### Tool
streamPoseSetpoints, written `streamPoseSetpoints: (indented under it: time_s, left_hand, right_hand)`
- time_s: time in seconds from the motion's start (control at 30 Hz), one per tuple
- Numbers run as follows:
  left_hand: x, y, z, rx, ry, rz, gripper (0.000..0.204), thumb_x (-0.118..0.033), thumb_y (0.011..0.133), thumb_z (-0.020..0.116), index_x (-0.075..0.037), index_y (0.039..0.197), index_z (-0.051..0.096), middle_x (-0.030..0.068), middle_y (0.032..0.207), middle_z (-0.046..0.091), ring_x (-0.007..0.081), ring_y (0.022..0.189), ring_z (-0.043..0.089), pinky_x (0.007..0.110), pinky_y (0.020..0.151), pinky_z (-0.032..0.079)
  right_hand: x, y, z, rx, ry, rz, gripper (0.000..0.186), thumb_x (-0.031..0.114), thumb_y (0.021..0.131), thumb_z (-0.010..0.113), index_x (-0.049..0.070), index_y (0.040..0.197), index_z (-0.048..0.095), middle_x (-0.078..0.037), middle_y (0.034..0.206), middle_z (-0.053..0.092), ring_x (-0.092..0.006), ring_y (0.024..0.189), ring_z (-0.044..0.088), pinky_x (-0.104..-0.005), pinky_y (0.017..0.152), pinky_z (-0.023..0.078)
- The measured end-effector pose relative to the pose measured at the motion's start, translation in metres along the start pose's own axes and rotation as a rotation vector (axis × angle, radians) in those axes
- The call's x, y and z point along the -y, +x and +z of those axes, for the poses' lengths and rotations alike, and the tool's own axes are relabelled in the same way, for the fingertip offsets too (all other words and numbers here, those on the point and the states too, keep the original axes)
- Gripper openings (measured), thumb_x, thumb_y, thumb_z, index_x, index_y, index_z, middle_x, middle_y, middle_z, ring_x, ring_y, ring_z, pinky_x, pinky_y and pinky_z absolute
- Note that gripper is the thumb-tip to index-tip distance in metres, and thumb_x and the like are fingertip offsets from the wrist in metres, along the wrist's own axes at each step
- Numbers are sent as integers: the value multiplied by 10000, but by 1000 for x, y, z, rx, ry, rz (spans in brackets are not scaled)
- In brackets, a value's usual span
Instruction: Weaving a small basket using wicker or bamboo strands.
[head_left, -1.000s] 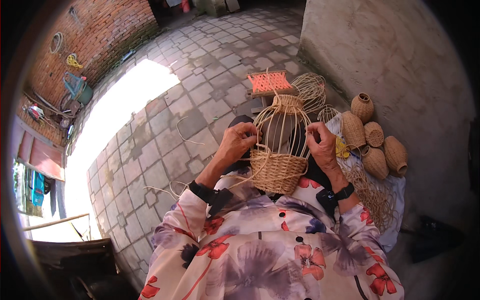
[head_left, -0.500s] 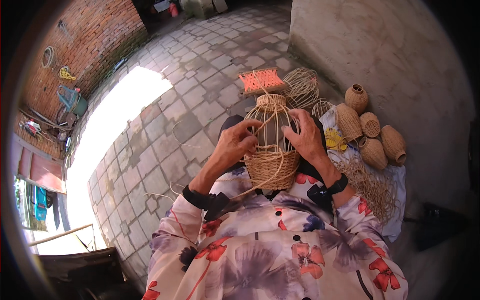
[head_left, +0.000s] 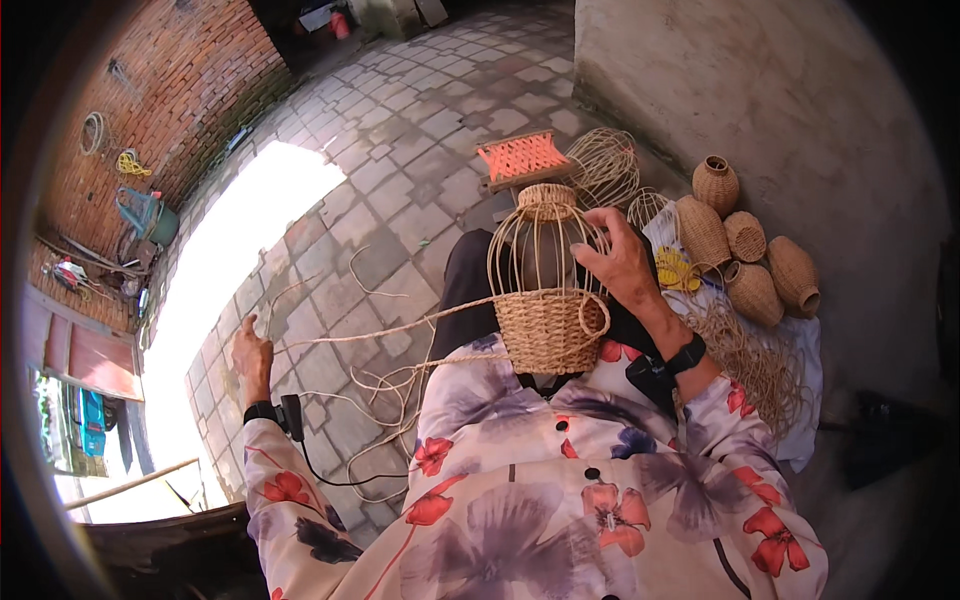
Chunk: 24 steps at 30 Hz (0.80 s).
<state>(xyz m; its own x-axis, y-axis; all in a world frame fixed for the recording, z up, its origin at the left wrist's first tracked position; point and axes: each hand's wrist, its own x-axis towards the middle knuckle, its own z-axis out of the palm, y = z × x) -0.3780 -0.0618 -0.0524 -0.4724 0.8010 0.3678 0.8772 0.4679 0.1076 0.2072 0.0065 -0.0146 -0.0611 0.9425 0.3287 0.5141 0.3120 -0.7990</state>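
Observation:
A half-woven basket (head_left: pixel 548 335) sits upright between my knees. Its lower part is woven tight, bare ribs rise above, and a narrow woven neck (head_left: pixel 546 195) tops it. Around the ribs on the basket's right side curl the fingers and thumb of my right hand (head_left: pixel 622 265). Far out to the left, my left hand (head_left: pixel 253 352) is closed on a twisted cord (head_left: pixel 390 329) that stretches from the top edge of the weave. Another strand stands out in a small loop (head_left: pixel 594 314) on the basket's right side.
An orange-laced stool (head_left: pixel 523 158) stands beyond the basket, beside bundled rib frames (head_left: pixel 605 168). Several finished woven vases (head_left: pixel 752 290) and loose fibre strands (head_left: pixel 735 350) lie to the right on white cloth. Loose cords trail over the paving (head_left: pixel 385 235) at left.
My left hand has swung from the basket's ribs far to the left, drawing the cord out long. My right hand stays at the ribs.

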Motion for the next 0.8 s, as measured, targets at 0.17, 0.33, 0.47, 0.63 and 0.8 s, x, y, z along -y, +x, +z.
streamPoseSetpoints:
  time_s: [0.17,0.33,0.47,0.63,0.8]
  left_hand:
    - [-200,-59,-31,578,-885,119,303,-241,843,687,-86,1102,658,90,1023,698,203,726,666,340,613,534]
    - [-272,-106,-63,833,-1045,404,269,-274,895,630,-29,997,670,64,831,668,133,638,605,267,559,481]
    - [-227,-70,-43,870,-1038,272,272,-300,893,639,-37,840,683,-25,701,595,56,551,423,226,485,320]
    - [-182,-57,-31,877,-1016,246,263,-286,888,645,-38,807,674,-29,676,582,50,539,410,222,478,307]
    - [-162,-46,-21,848,-1065,195,256,-289,876,664,-39,823,684,-15,686,602,52,535,417,219,479,314]
  right_hand:
    - [2,3,7,22,27,-35,448,266,760,697,42,1112,534,-115,1066,575,-237,936,569,-341,796,470]
    - [4,5,13,12,44,-17,436,253,757,686,39,1104,531,-132,1062,571,-259,964,573,-353,829,466]
    - [-2,5,10,-16,38,-56,438,232,745,675,38,1109,528,-134,1066,571,-293,985,574,-373,851,460]
    - [1,5,10,16,79,-11,454,248,738,683,41,1112,530,-116,1064,573,-241,865,557,-355,790,463]
    - [-5,8,8,17,74,-8,466,257,726,700,39,1102,531,-101,1059,574,-202,772,542,-338,729,471]
